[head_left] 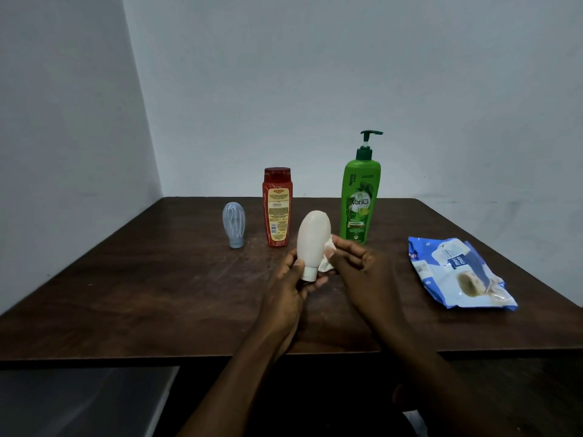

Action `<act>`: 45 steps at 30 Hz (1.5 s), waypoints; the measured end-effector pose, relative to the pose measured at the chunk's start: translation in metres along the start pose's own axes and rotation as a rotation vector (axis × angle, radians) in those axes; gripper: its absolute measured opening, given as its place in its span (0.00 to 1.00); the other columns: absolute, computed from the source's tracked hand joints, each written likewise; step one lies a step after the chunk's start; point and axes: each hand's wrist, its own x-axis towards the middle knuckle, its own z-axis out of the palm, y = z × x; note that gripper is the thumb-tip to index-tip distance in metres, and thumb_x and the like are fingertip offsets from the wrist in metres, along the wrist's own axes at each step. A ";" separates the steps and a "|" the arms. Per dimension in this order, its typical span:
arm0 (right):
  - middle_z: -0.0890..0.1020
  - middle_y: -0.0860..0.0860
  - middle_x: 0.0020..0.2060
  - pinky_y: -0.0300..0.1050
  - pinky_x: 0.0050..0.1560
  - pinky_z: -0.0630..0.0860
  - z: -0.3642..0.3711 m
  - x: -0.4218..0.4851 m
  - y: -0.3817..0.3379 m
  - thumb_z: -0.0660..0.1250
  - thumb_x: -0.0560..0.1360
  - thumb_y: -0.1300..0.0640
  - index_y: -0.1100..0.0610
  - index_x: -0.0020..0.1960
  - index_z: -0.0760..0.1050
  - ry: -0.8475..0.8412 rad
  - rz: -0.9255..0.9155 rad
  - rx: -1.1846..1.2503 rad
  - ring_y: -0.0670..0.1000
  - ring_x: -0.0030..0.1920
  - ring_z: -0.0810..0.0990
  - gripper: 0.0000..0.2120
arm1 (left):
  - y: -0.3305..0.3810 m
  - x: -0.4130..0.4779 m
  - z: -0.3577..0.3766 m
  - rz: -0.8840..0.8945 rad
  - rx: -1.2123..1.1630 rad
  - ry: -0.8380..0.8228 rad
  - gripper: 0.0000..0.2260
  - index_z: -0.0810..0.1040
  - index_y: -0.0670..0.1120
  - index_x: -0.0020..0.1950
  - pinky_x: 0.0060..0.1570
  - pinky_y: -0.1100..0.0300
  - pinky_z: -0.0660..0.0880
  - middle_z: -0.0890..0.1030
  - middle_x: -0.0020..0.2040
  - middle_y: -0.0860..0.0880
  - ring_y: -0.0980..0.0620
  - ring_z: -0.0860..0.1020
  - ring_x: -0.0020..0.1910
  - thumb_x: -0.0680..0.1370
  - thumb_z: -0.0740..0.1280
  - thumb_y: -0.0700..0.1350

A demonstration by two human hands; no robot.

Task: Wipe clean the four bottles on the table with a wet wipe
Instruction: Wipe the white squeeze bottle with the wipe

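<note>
My left hand (291, 280) grips a cream egg-shaped bottle (313, 239) by its white cap end and holds it upright, cap down, above the table. My right hand (356, 258) pinches a white wet wipe (326, 257) against the bottle's right side. Behind them stand a red bottle (277, 207) with a yellow label and a tall green pump bottle (359, 197). A small clear bluish bottle (234, 223) stands cap down at the left.
A blue and white wet wipe pack (457, 272) lies at the right on the dark wooden table (157, 294). Pale walls close the back and left. A grey surface (79, 402) sits below the table's front left edge.
</note>
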 end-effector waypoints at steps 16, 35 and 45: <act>0.85 0.41 0.48 0.26 0.44 0.73 -0.009 0.045 -0.042 0.65 0.81 0.57 0.49 0.54 0.83 -0.059 -0.162 -0.192 0.37 0.49 0.82 0.09 | -0.004 0.004 -0.002 0.021 0.107 0.006 0.13 0.72 0.45 0.68 0.39 0.61 0.79 0.78 0.58 0.40 0.51 0.79 0.41 0.85 0.55 0.41; 0.85 0.51 0.54 0.48 0.56 0.75 -0.017 0.026 -0.046 0.71 0.73 0.69 0.58 0.55 0.84 -0.167 -0.859 -0.684 0.56 0.55 0.78 0.13 | 0.001 -0.007 -0.004 0.131 0.179 -0.043 0.19 0.73 0.49 0.67 0.62 0.57 0.75 0.82 0.61 0.54 0.56 0.79 0.62 0.79 0.66 0.34; 0.84 0.50 0.54 0.48 0.56 0.77 -0.023 -0.007 -0.015 0.69 0.73 0.67 0.58 0.55 0.84 -0.342 -0.947 -0.650 0.55 0.57 0.76 0.13 | 0.003 -0.011 -0.003 0.183 0.159 -0.048 0.26 0.73 0.48 0.69 0.62 0.53 0.76 0.81 0.64 0.46 0.49 0.80 0.63 0.72 0.72 0.37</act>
